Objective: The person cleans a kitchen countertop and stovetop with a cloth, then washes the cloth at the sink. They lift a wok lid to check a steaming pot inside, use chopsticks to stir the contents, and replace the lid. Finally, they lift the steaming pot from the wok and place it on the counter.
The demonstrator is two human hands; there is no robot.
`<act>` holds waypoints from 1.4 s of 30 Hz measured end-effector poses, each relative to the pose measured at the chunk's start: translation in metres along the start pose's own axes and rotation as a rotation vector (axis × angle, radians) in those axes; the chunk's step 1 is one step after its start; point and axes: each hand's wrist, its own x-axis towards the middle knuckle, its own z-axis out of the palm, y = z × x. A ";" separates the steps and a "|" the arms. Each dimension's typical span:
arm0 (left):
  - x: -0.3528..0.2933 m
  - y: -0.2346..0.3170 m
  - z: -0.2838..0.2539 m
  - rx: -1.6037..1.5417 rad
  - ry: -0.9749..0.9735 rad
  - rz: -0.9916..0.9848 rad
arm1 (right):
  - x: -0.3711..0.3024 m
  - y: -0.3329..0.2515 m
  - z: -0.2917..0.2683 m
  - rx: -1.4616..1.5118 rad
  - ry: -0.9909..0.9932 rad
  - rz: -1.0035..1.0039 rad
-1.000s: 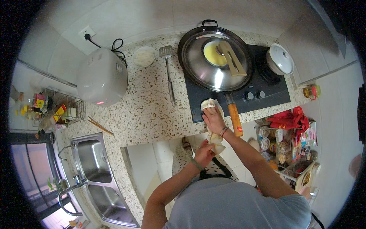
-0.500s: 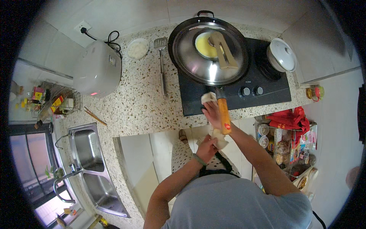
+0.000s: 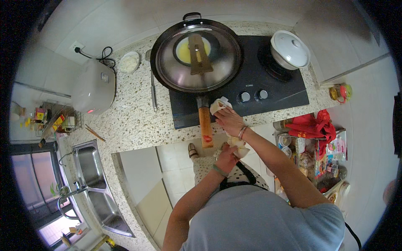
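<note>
head view, now: right hand (image 3: 230,121) at the front edge of the black gas hob (image 3: 274,102), fingers extended over the upper part of an off-white cloth (image 3: 219,104); cannot tell whether the fingers grip it or only press on it. cloth lies just right of the wok's wooden handle (image 3: 204,121); a lower stretch of pale fabric shows in front of the counter edge, under the right wrist. left hand (image 3: 228,157) below, fingers curled round that lower stretch; the link between the two stretches is hidden by the right hand.

wok (image 3: 155,62) on the left side of the hob, handle pointing toward the person. domed steel lid (image 3: 178,77) in place, yellowish round window at its top. flat brownish slotted tool (image 3: 201,67) lies across the window.

white lidded pot (image 3: 288,52) at the hob's right. steel turner (image 3: 153,94) on the speckled counter (image 3: 134,115) left of the wok, head partly hidden by the wok rim. farther left: small plate with white contents (image 3: 129,62), pale rice cooker (image 3: 94,85) with red light lit, pair of chopsticks (image 3: 95,132) near the double sink (image 3: 90,165).
</note>
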 end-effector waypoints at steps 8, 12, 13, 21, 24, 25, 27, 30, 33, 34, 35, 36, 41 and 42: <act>0.021 -0.022 0.062 0.003 -0.129 -0.207 | -0.076 0.057 -0.016 -0.102 -0.079 0.058; 0.036 -0.038 0.067 0.048 -0.169 -0.297 | -0.110 0.076 -0.024 -0.067 -0.085 0.221; 0.036 -0.038 0.070 0.058 -0.187 -0.316 | -0.116 0.078 -0.026 -0.068 -0.052 0.263; 0.042 -0.027 0.084 0.116 -0.155 -0.177 | -0.139 0.075 -0.055 0.028 0.053 0.697; 0.039 -0.003 0.087 0.142 -0.042 -0.084 | -0.148 0.096 -0.031 0.950 0.190 0.853; 0.041 0.000 0.085 0.114 -0.010 -0.024 | -0.143 0.096 -0.028 1.289 0.227 0.921; 0.049 0.004 0.076 0.053 0.051 0.097 | -0.136 0.091 -0.020 1.312 0.270 0.766; 0.050 0.014 0.062 -0.008 0.078 0.169 | -0.096 0.053 -0.033 1.250 0.258 0.728; 0.046 0.016 0.054 -0.001 0.064 0.177 | -0.078 0.042 -0.026 0.779 0.304 0.447; 0.048 0.015 0.055 0.019 0.044 0.157 | -0.086 0.062 0.004 0.811 0.338 0.456; 0.045 0.018 0.056 0.003 0.059 0.148 | -0.082 0.059 0.001 0.782 0.284 0.512; 0.041 0.020 0.057 -0.013 0.074 0.138 | -0.081 0.056 -0.004 0.751 0.231 0.570; 0.041 0.016 0.048 -0.033 0.085 0.172 | -0.080 0.045 -0.026 0.925 0.092 0.763; 0.043 0.015 0.049 -0.034 0.106 0.185 | -0.081 0.044 -0.024 1.004 0.108 0.799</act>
